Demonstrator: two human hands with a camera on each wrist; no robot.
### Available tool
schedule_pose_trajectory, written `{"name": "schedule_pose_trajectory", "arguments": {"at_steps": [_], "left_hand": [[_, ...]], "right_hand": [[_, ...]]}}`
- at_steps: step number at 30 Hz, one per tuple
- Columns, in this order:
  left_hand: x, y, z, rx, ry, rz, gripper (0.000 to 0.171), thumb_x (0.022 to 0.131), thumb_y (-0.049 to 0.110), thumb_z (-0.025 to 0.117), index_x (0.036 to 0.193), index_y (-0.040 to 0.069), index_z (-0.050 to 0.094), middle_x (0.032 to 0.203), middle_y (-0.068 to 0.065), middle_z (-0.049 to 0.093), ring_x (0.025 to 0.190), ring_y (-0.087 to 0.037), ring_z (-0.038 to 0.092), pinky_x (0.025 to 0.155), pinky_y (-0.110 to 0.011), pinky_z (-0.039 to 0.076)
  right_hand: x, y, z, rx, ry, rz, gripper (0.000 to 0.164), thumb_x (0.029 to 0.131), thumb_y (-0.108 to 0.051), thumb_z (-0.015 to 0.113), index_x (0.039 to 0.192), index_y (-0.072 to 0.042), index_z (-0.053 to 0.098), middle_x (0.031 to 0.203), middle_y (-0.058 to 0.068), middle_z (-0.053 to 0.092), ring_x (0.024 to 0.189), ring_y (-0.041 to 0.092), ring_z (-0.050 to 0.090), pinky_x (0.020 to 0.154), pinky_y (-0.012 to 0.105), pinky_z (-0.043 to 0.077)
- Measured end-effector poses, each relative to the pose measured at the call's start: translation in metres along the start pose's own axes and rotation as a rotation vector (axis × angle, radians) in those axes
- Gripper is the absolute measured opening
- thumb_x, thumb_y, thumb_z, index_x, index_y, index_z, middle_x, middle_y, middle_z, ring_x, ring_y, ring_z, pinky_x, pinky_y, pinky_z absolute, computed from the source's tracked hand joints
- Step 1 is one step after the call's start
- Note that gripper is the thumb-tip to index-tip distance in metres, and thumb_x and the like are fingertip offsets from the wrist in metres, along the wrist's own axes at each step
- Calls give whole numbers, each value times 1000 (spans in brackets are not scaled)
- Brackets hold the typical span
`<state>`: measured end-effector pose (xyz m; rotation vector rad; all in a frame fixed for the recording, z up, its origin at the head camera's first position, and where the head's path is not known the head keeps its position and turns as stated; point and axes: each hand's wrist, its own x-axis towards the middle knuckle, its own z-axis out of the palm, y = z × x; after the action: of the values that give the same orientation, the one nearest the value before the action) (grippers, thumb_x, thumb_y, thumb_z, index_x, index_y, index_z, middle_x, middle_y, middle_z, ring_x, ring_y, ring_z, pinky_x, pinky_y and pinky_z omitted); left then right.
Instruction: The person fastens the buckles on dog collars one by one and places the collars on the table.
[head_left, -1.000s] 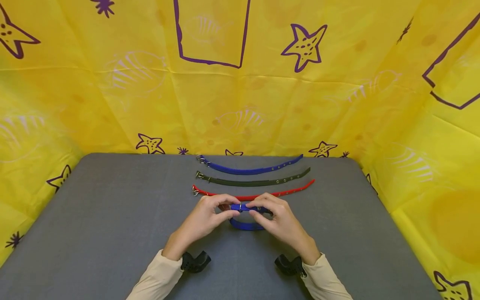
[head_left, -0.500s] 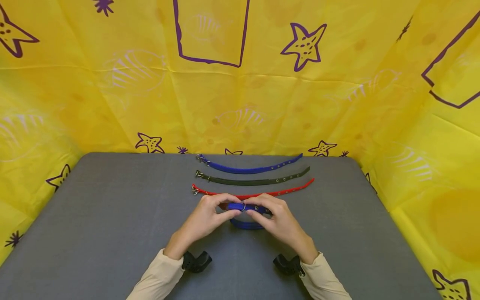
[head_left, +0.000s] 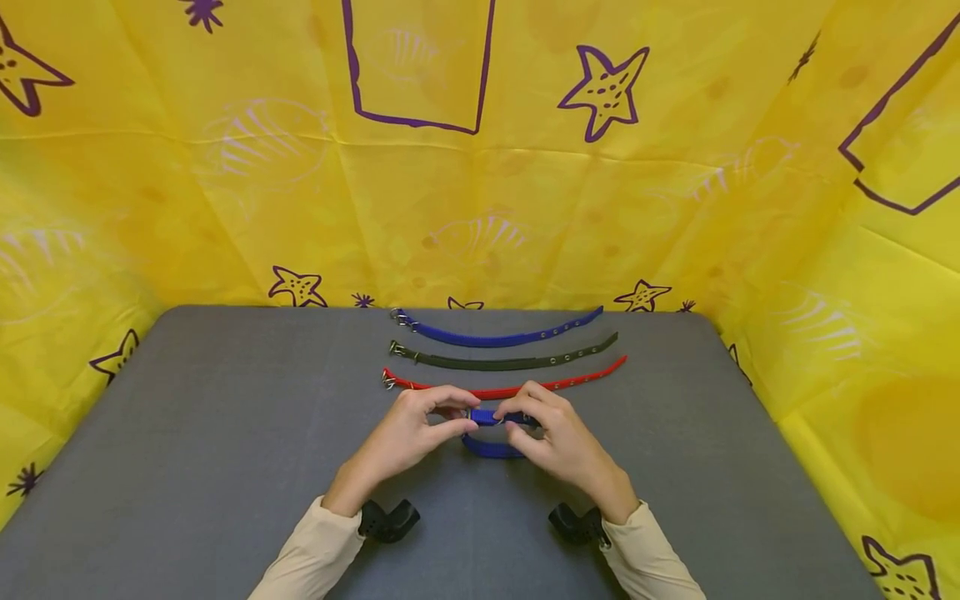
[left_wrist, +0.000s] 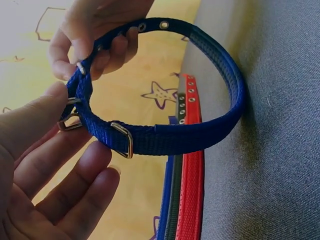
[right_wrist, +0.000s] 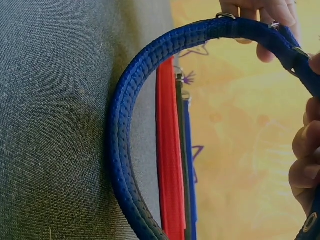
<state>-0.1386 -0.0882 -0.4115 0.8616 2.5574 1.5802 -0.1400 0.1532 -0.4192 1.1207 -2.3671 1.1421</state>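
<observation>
A blue collar (head_left: 491,448) is bent into a loop just above the table, its lower curve toward me. My left hand (head_left: 416,429) pinches it at the buckle end, thumb on the metal buckle (left_wrist: 70,122) in the left wrist view. My right hand (head_left: 561,433) holds the strap further along, fingertips by a small metal keeper ring (left_wrist: 81,67). The strap's eyelets (left_wrist: 164,24) run past the right fingers. A metal D-ring (left_wrist: 125,140) sits on the band below the left fingertips. In the head view, fingers cover part of the buckle.
Behind the hands lie a red collar (head_left: 495,392), a dark green collar (head_left: 480,363) and another blue collar (head_left: 480,339), side by side and stretched out on the grey table (head_left: 225,433). A yellow patterned cloth (head_left: 525,192) hangs around the back and sides.
The small metal ring has shifted right along the strap, with my right fingertips at it. My left fingertips moved right toward it, then back left. The three laid-out collars stay in place.
</observation>
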Motion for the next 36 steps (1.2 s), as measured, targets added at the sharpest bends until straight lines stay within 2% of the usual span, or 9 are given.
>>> {"name": "schedule_pose_trajectory", "arguments": {"at_steps": [5, 9, 14, 19, 23, 28, 36], "left_hand": [[0, 0, 1, 7, -22, -12, 24, 89, 22, 75, 112, 18, 72, 96, 9, 74, 84, -3, 67, 76, -30, 56], [-1, 1, 3, 21, -3, 24, 24, 88, 21, 75, 112, 18, 72, 96, 7, 75, 83, -4, 67, 76, -29, 56], [1, 0, 7, 19, 31, 71, 25, 87, 20, 76, 111, 15, 71, 97, 4, 75, 82, -4, 67, 77, -25, 56], [1, -2, 6, -24, 44, 45, 25, 85, 20, 78, 108, 15, 72, 99, 4, 74, 83, -3, 68, 77, -25, 57], [0, 0, 2, -12, 7, 12, 23, 86, 21, 78, 108, 17, 73, 99, 4, 74, 84, -4, 67, 79, -25, 56], [0, 1, 0, -9, -27, -4, 29, 88, 17, 76, 116, 15, 69, 105, 5, 75, 88, -4, 69, 77, -29, 56], [0, 5, 3, -23, 31, -3, 29, 87, 12, 77, 113, 10, 66, 101, -1, 70, 83, -8, 65, 78, -26, 57]], "right_hand": [[-1, 1, 0, -10, -7, -2, 22, 85, 1, 63, 98, -15, 70, 89, -3, 59, 72, 4, 49, 60, 18, 42], [-1, 1, 2, 7, -1, -19, 21, 87, 0, 64, 101, -15, 70, 91, -3, 61, 75, 5, 52, 64, 17, 43], [0, 1, 5, 53, 0, -31, 21, 89, 0, 65, 105, -13, 69, 97, -1, 67, 86, 9, 62, 75, 23, 52], [0, 1, 8, 55, 15, -15, 19, 87, -5, 72, 104, -13, 68, 98, 0, 69, 90, 11, 65, 80, 27, 55], [1, 1, 9, 61, 33, -9, 22, 84, -10, 79, 102, -13, 68, 99, 1, 71, 91, 13, 68, 80, 26, 56], [1, 1, 9, 74, 41, 8, 23, 81, -5, 81, 100, -11, 68, 96, 2, 74, 87, 13, 70, 76, 25, 57], [1, -1, 10, 87, 44, 39, 22, 81, -4, 81, 98, -12, 68, 95, 1, 74, 86, 11, 70, 75, 25, 57]]}}
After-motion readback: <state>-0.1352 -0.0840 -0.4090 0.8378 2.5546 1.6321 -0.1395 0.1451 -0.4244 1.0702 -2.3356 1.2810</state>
